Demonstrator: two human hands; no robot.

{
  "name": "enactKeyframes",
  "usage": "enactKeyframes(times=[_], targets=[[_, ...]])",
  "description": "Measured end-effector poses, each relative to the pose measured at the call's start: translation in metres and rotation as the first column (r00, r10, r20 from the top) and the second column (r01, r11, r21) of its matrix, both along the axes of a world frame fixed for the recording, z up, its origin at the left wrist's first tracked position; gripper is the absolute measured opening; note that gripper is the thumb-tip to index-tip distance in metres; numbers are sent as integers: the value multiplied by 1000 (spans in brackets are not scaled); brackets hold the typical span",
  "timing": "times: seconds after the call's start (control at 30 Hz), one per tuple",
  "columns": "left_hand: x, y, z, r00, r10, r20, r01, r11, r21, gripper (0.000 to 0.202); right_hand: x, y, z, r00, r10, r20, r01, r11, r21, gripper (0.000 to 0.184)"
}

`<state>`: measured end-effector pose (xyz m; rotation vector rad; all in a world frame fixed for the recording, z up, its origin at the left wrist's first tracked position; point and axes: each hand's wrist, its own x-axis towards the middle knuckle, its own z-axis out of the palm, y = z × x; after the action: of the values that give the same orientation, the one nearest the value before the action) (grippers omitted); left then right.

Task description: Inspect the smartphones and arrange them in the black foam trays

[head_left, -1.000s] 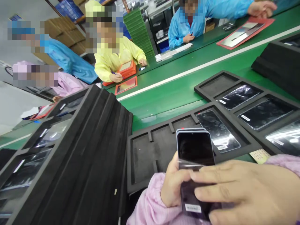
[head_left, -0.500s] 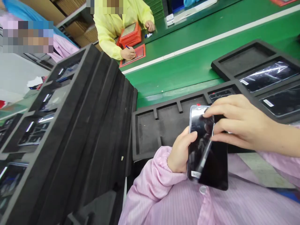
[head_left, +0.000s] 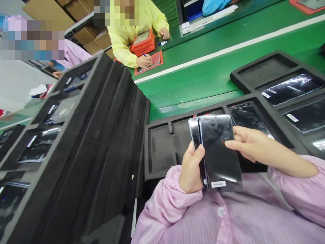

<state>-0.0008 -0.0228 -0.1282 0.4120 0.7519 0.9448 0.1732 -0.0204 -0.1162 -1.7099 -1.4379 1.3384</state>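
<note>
Two glossy black phone screens are held upright and overlapping in front of my chest. My left hand is closed on their left edges, thumb on the front. The front phone screen has a white label at its lower end. Behind it, the rear phone screen sticks out to the left. My right hand pinches the front screen's right edge, thumb on its face and the other fingers partly hidden behind. Beyond my hands lies a black foam tray, with a phone screen in one compartment.
A tall stack of black foam trays stands close on my left. Another foam tray with labelled screens lies at right. Across the green bench, a person in yellow writes beside stacked red-edged panels.
My right hand has moved down from the upper edge and now grips the front screen's right side. The rear screen now shows at left; before, a dark screen stuck out at right.
</note>
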Motion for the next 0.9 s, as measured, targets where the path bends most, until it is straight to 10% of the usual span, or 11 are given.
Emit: enactKeyframes(times=[0.2,0.33,0.43,0.57,0.8,0.9], targets=[[-29,9,0,973,146,-178,-164,982,-91,35,24,27,1,937,-343,59,336,936,107,31],[-31,5,6,986,37,-164,-56,992,-111,30,18,39,-21,945,-139,296,133,990,41,19],[-22,-2,7,986,-79,-146,62,991,-117,27,10,39,-26,851,-168,498,28,960,277,22],[-13,-8,3,955,-245,-167,224,965,-136,29,3,35,-5,928,-201,314,-65,742,667,24],[-11,-10,5,940,-329,-94,319,942,-109,33,-6,12,25,885,-124,449,-411,242,879,26],[-14,-8,9,957,-288,-38,281,951,-127,34,-7,-14,32,863,-40,504,-472,292,832,33]])
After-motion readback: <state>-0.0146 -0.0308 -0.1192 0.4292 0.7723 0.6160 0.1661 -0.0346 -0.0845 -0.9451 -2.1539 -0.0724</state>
